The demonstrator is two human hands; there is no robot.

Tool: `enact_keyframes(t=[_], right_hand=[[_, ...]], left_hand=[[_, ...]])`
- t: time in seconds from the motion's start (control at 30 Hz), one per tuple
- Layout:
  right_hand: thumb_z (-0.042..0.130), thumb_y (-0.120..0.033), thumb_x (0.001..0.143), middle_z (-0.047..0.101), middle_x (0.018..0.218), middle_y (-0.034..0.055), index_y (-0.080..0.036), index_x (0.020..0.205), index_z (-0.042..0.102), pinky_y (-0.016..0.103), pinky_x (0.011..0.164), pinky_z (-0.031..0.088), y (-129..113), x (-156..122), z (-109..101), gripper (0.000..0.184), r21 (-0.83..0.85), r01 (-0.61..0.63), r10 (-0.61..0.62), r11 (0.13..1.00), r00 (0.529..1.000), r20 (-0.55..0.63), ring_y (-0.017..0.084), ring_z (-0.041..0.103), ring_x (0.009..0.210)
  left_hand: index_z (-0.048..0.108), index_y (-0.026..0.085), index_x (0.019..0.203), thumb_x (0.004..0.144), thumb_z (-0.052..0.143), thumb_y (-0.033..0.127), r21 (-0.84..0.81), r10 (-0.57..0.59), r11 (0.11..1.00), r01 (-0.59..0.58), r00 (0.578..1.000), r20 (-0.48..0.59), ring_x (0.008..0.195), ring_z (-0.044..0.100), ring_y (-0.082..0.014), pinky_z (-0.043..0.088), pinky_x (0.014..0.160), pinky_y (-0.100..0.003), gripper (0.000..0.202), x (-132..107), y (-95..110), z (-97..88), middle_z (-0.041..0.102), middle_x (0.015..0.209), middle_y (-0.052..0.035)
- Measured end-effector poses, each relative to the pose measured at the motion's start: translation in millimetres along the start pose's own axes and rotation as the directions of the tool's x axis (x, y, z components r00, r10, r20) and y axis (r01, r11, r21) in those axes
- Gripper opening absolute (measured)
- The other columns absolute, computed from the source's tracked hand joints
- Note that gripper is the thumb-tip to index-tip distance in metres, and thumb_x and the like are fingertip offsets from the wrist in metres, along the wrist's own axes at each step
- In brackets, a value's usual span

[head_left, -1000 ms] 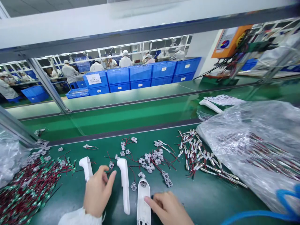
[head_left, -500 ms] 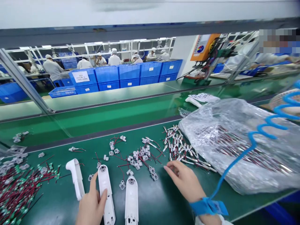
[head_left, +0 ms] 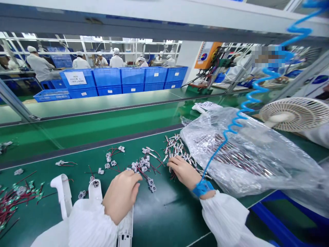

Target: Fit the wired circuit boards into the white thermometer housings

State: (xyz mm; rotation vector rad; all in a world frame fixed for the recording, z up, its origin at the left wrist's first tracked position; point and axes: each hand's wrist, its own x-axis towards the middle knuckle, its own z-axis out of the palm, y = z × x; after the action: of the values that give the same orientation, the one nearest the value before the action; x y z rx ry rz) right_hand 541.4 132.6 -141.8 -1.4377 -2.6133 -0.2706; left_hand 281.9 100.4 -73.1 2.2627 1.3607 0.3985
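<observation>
My left hand reaches right over the green mat, fingers bent and held together, their tips at the scattered small white clips. What they hold, if anything, is hidden. Under its sleeve lie white plastic housings, a second housing and a third housing. My right hand, with a blue wrist strap, has its curled fingers in the pile of wired metal parts.
A clear plastic bag of wired parts lies right, a white fan behind it. A blue coiled cord rises from the strap. Red-wired green boards lie left. Beyond are the green conveyor, blue crates and workers.
My left hand left the middle housing and moved right to the clips. My right hand went further forward into the wired parts. The view swung right, bringing the fan into sight.
</observation>
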Motion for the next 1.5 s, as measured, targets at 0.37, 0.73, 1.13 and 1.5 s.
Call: enact_keyframes(t=[0.37, 0.73, 1.13, 1.5], right_hand=[[0.051, -0.012, 0.081, 0.057, 0.074, -0.0009, -0.012, 0.071, 0.055, 0.028, 0.063, 0.046, 7, 18, -10, 0.011, -0.028, 0.465, -0.454, 0.885, 0.873, 0.179, 0.012, 0.055, 0.072], [0.040, -0.005, 0.074, 0.058, 0.078, 0.0074, -0.016, 0.077, 0.055, 0.028, 0.059, 0.044, -11, 2, -42, 0.018, 0.307, 0.227, -0.179, 0.924, 0.968, -0.177, 0.017, 0.051, 0.070], [0.047, -0.015, 0.078, 0.050, 0.057, -0.0033, -0.019, 0.077, 0.046, 0.017, 0.035, 0.041, -85, -6, -76, 0.004, 0.918, 0.010, 0.535, 0.396, 0.810, -0.239, 0.008, 0.050, 0.043], [0.068, -0.034, 0.068, 0.060, 0.060, -0.0017, -0.022, 0.072, 0.064, 0.019, 0.057, 0.046, -176, 43, -86, 0.013, 0.732, 0.292, 0.658, -0.615, 0.701, 0.273, 0.010, 0.055, 0.058]], left_hand=[[0.062, 0.018, 0.078, 0.075, 0.042, 0.019, -0.044, -0.121, 0.992, 0.122, 0.993, 0.016, 0.066, 0.056, -0.0148, 0.039, 0.061, -0.024, 0.021, 14, -44, -8.6, 0.065, 0.074, -0.0021], [0.065, 0.022, 0.081, 0.066, 0.048, 0.009, -0.092, 0.029, 0.996, -0.020, 0.995, 0.091, 0.076, 0.054, -0.0166, 0.039, 0.070, -0.027, 0.026, 29, -51, 9.9, 0.059, 0.083, -0.0027], [0.049, 0.017, 0.081, 0.075, 0.047, 0.035, -0.645, -0.268, 0.739, 0.193, 0.963, -0.019, 0.062, 0.052, -0.0117, 0.046, 0.063, -0.027, 0.019, 14, -31, -16.3, 0.052, 0.069, -0.0002], [0.056, 0.017, 0.067, 0.066, 0.067, 0.028, -0.979, -0.380, 0.192, 0.070, 0.925, -0.008, 0.070, 0.056, -0.0093, 0.045, 0.067, -0.018, 0.015, -33, 8, -2.7, 0.059, 0.080, -0.0007]])
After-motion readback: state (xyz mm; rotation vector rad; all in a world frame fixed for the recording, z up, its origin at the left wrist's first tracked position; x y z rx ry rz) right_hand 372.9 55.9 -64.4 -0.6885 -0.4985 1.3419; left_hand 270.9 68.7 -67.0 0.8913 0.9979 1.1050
